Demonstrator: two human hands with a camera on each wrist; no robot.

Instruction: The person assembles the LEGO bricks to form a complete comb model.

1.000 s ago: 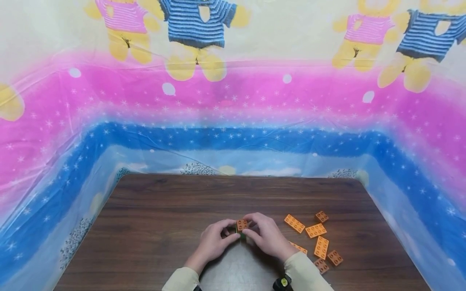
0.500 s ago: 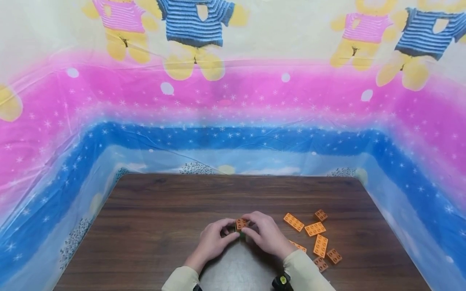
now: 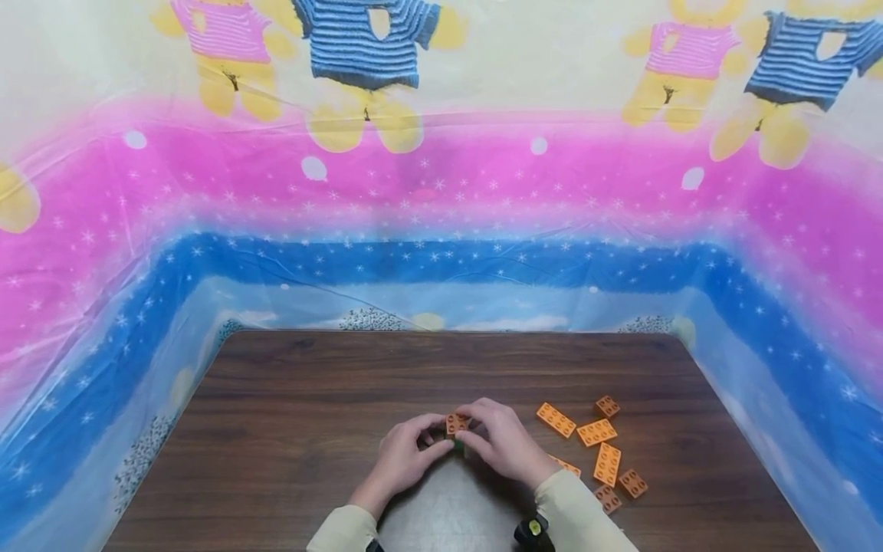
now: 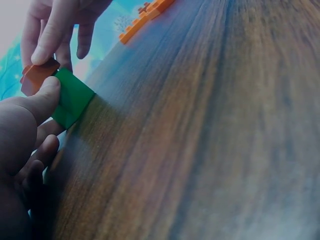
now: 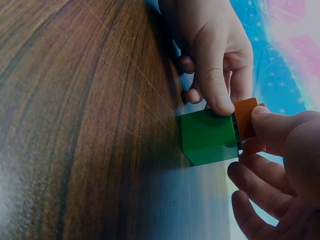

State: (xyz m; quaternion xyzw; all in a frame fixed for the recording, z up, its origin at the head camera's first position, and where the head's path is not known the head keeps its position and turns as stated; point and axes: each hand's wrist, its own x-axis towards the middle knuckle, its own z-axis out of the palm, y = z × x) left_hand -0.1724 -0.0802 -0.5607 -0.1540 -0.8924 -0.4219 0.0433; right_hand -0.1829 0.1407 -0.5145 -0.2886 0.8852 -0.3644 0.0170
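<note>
In the head view my left hand (image 3: 405,452) and right hand (image 3: 503,443) meet near the middle front of the table. Between them a small square orange brick (image 3: 456,424) sits over a taller green block (image 5: 207,137), whose base touches the tabletop. My left thumb and fingers pinch the green block near its upper edge. The orange brick (image 5: 246,119) is pinched by my right thumb and fingers. A narrow gap with parts of studs shows between the two in the right wrist view. The far sides are hidden behind fingers.
Right of my right hand lie several loose orange bricks, among them a long one (image 3: 556,419), another long one (image 3: 607,464) and a square one (image 3: 632,483). One long brick (image 3: 567,465) is partly behind the right wrist. A printed cloth (image 3: 441,264) surrounds the dark wooden table (image 3: 276,429).
Both hands keep their hold on the green block and the orange brick, almost still. The head view has shifted very slightly.
</note>
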